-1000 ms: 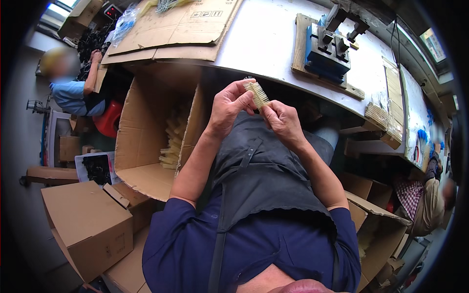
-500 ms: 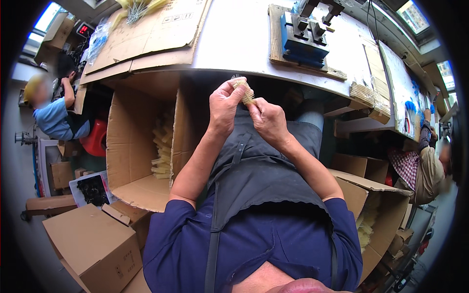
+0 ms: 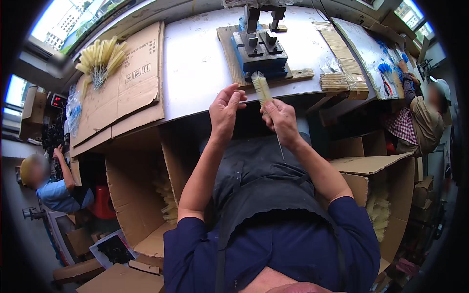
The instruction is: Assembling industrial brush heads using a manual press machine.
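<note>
My right hand [image 3: 282,119] is closed around the lower part of a cream-bristled tube brush [image 3: 262,88]. The bristle end points up and away from me, and a thin wire stem sticks out below the fist over the dark apron. Just left of the brush, my left hand [image 3: 224,110] is raised with its fingers curled loosely and apart, touching nothing I can see. Right beyond the brush tip is a blue bench fixture [image 3: 264,64] with dark metal clamps, on a wooden board [image 3: 299,74] on the white table [image 3: 195,53].
Brushes with wire stems [image 3: 101,58] lie fanned on flattened cardboard [image 3: 141,93] at the left. Open cartons holding more brushes flank me, one left [image 3: 129,195] and one right [image 3: 351,188]. Stacked cardboard strips [image 3: 337,83] lie right of the fixture. Co-workers sit at both sides.
My left hand has come off the brush and moved slightly apart from it. The brush now stands more exposed in my right hand, its stem showing. The whole view has shifted toward the table.
</note>
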Demonstrator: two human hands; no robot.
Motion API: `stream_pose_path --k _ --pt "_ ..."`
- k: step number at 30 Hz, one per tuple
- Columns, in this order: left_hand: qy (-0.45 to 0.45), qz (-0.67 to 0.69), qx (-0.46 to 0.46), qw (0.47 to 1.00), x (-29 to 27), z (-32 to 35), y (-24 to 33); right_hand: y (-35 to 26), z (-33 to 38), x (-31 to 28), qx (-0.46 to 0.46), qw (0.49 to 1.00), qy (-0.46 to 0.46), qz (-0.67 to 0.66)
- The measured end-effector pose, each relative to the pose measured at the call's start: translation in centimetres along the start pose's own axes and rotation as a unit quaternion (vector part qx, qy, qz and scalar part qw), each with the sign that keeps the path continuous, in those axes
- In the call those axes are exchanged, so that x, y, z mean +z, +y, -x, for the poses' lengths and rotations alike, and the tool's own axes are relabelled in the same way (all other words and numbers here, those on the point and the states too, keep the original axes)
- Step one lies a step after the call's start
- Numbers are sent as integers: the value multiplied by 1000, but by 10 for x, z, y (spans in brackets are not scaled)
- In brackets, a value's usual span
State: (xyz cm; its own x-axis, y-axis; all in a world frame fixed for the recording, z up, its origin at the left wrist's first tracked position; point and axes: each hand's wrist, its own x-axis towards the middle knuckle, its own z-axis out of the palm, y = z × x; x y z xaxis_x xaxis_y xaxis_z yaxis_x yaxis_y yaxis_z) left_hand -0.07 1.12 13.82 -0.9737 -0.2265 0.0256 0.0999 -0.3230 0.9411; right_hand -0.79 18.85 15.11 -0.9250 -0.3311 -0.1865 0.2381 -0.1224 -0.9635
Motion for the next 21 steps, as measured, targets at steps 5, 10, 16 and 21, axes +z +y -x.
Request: stream_pose_path --k 5,10,16,21 --pt "164 -250 100 949 -62 -68 -10 -27 -95 -50 -135 976 115 129" --pt "261 -466 136 834 -124 -99 -46 -32 -151 -68 -152 960 141 186" --pt "249 -495 160 817 -118 -100 -43 -34 -158 -72 -157 953 131 221" --pt "244 -501 152 817 -113 -95 -41 -38 -157 -72 -115 969 126 181"
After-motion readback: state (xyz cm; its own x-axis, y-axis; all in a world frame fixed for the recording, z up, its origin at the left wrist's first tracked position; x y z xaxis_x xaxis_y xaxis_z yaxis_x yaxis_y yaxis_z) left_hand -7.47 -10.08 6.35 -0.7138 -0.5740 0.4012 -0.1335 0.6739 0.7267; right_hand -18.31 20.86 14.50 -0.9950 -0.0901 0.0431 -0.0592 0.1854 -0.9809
